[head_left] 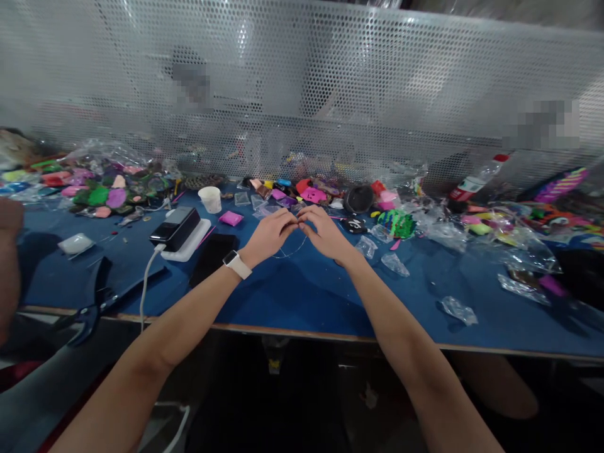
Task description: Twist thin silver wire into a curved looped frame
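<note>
My left hand [271,234], with a pale-banded watch on its wrist, meets my right hand [325,231] at the fingertips, above the middle of the table. The fingers of both are closed in a pinch. A thin pale string [293,255] hangs in a curve below and between them, seemingly held at the fingertips; anything smaller in the pinch is hidden. Left of my left hand lies a small pink packet [231,218]. Just beyond my right hand are a black piece with white marks [353,224] and a pink piece with a drawn face [313,194].
A white cup [210,200], a black device on a white block [175,228] with a cable, and dark blue-handled tool [97,299] are at left. Colourful clay-like pieces and clear wrappers [395,264] line the back and right. A bottle [479,179] leans near the perforated panel [377,75]. Another person's arm [8,264] shows at left.
</note>
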A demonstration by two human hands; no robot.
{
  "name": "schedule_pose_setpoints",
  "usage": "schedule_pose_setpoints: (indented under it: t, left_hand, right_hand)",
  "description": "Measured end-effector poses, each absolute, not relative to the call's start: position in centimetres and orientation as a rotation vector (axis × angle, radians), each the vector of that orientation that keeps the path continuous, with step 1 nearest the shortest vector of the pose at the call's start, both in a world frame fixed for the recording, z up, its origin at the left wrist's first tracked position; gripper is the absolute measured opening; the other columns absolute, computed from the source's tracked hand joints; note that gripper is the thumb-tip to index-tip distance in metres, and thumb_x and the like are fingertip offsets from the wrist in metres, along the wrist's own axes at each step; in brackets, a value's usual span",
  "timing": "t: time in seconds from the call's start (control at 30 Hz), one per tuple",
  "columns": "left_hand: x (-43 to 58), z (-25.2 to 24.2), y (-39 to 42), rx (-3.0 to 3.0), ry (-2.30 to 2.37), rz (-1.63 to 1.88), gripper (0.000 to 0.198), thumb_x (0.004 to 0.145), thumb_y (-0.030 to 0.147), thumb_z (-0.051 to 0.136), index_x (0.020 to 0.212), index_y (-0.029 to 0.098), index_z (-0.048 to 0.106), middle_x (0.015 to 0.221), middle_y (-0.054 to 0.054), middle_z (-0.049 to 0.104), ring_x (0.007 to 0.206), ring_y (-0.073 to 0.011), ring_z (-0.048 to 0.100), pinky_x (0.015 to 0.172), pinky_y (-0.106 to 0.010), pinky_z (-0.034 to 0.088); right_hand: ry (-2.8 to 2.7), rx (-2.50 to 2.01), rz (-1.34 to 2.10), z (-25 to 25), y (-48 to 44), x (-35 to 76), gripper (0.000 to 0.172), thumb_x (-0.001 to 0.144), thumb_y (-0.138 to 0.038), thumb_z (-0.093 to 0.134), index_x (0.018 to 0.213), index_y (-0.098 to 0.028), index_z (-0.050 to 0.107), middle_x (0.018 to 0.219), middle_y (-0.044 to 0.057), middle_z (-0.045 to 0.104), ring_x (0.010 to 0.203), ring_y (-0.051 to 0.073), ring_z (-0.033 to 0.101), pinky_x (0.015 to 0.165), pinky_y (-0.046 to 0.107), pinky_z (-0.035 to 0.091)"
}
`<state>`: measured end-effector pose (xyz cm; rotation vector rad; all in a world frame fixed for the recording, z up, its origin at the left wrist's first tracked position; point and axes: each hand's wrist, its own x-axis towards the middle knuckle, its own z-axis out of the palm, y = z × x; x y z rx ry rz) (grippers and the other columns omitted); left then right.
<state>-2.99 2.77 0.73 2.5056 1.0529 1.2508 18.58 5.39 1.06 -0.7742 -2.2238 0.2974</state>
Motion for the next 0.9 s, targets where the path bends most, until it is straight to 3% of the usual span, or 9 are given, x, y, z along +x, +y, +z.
schedule_pose_setpoints:
  t: [0.17,0.37,0.5,0.63,0.9]
  left_hand:
    - [-3.4,0.7,2.8,2.719,1.092,1.106,0.018,0.114,0.024,0.052,0.108,0.019,0.068,0.108,-0.009,0.069,0.092,-0.0219,0.065,0.081,-0.035,0.049]
    - [-3.6,0.9,2.9,2.828,1.044,1.037,0.018,0.113,0.023,0.053,0.11,0.018,0.07,0.108,-0.01,0.07,0.093,-0.0232,0.066,0.084,-0.037,0.049]
    - [-3.4,0.7,3.1,2.595,1.046,1.191,0.015,0.11,0.021,0.058,0.102,0.019,0.07,0.099,-0.007,0.07,0.087,-0.021,0.065,0.079,-0.034,0.05]
    - [-3.1,0.5,3.3,2.382,1.084,1.26,0.01,0.103,0.017,0.067,0.095,0.019,0.072,0.09,-0.003,0.07,0.081,-0.0186,0.065,0.077,-0.032,0.051]
    - [-3.3,0.4,3.6,2.332,1.063,1.277,0.009,0.103,0.016,0.067,0.098,0.02,0.073,0.09,-0.003,0.074,0.081,-0.0175,0.068,0.077,-0.032,0.053]
  right_hand:
    - [-2.206,-0.832,0.658,0.8,5.9,18.9,0.019,0.106,-0.033,0.059,0.098,-0.022,0.072,0.14,0.013,0.065,0.134,0.03,0.061,0.117,0.053,0.047]
    - [-2.173,-0.859,0.886,1.0,5.8,19.0,0.024,0.107,-0.038,0.057,0.099,-0.022,0.072,0.126,0.01,0.067,0.115,0.026,0.067,0.104,0.046,0.055]
    - [-2.249,-0.762,0.544,1.3,5.6,19.2,0.02,0.108,-0.035,0.056,0.101,-0.022,0.07,0.112,0.009,0.07,0.108,0.026,0.067,0.101,0.045,0.054]
    - [-2.344,-0.72,0.141,1.4,5.3,19.8,0.013,0.105,-0.031,0.065,0.11,-0.022,0.073,0.11,0.01,0.075,0.107,0.028,0.068,0.098,0.046,0.052]
    - [-2.387,-0.715,-0.262,1.3,5.5,19.9,0.02,0.112,-0.033,0.063,0.118,-0.027,0.081,0.11,0.007,0.082,0.106,0.027,0.073,0.099,0.045,0.051]
